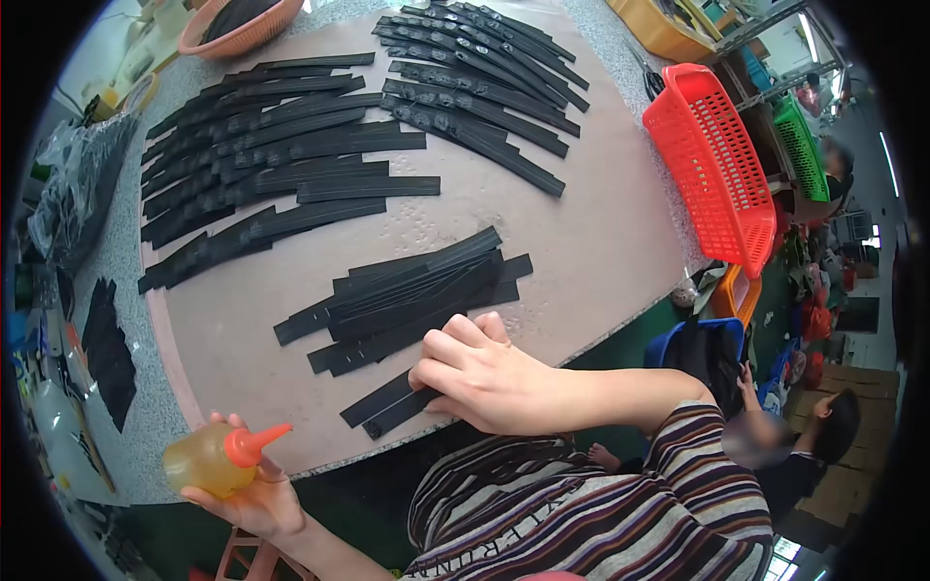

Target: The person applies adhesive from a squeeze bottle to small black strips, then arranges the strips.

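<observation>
A squeeze bottle (208,460) of yellowish liquid with an orange nozzle is held in the left hand (254,499) at the near left, just off the near edge of the table (126,281); the fingers are wrapped closed around its body and the nozzle is pointed to the right. The right hand (484,380) is laid on two black strips (386,407) at the near edge of a pinkish board (620,242), with the fingers curled down onto their right ends. The thumb is hidden, so it cannot be told whether the strips are pinched or only pressed flat. Just beyond that hand, a loose pile of strips (407,295) is spread at a slant across the middle of the board. Further off, overlapping rows of strips (262,155) are laid out on the far left, and a second group of strips (475,87) is set out on the far right, well apart from the pile. A red basket (717,165) is seen at the right edge of the table, with a green basket (802,145) behind it. An orange bowl (242,29) is placed at the far left, and black sheet pieces (107,353) lie on the bare table to the left of the board. Another person (823,436) is seated low at the near right.
</observation>
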Action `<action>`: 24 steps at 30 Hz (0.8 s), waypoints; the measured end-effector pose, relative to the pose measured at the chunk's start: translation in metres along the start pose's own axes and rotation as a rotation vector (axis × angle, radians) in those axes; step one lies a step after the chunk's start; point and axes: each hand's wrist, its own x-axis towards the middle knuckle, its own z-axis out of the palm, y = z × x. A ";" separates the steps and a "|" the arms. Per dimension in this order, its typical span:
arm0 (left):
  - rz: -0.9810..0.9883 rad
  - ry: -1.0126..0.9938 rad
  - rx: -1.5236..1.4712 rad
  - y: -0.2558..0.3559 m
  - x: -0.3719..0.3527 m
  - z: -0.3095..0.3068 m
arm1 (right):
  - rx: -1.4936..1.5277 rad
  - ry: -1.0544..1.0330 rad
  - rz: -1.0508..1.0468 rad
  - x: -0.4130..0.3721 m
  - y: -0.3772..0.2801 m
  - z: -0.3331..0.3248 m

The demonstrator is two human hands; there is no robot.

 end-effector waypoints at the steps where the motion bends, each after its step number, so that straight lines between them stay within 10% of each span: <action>1: -0.008 -0.003 -0.006 -0.001 0.001 0.000 | 0.002 -0.002 -0.001 -0.001 0.000 0.000; 24: -0.108 -0.069 -0.142 -0.008 0.019 -0.001 | -0.013 0.075 0.044 -0.022 0.014 0.000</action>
